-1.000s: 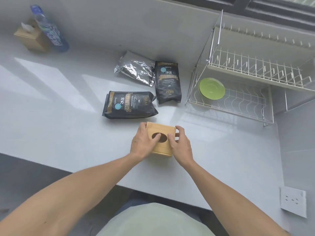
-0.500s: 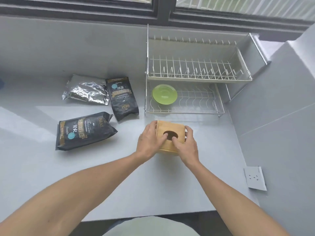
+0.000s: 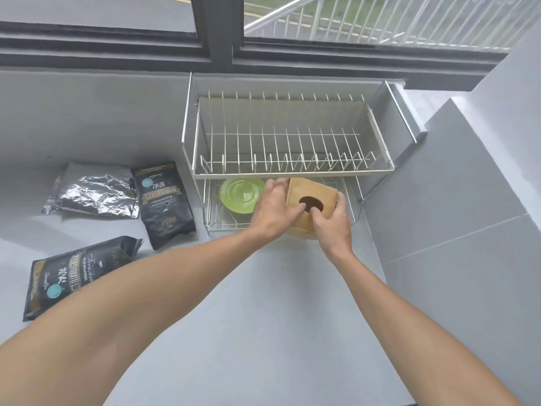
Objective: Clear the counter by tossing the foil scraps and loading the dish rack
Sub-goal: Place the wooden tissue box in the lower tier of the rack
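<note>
at nine o'clock from the hands lie three bags on the grey counter (image 3: 263,332): a crumpled silver foil bag (image 3: 93,194) farthest back, a black coffee bag (image 3: 164,203) touching its right edge, and a second black coffee bag (image 3: 73,273) nearer, at about eight o'clock, partly behind the left forearm.

the left hand (image 3: 273,210) presses flat against the left side of a wooden box (image 3: 313,200), fingers spread and curled over its top edge. the right hand (image 3: 332,227) clasps the box's right side, thumb by the oval hole in the top. both hands grip the box between them, at the front edge of the lower shelf of the wire dish rack (image 3: 292,168); whether it rests on the wires i cannot tell. a green plate (image 3: 238,194) lies flat on that lower shelf, just beside the left hand at ten o'clock.

the rack's upper shelf hangs straight over the box at twelve o'clock. behind the rack runs a dark window frame (image 3: 216,33). at three o'clock a grey tiled wall (image 3: 453,215) stands close to the rack's right end. the near counter, at six o'clock, is bare between the forearms.
</note>
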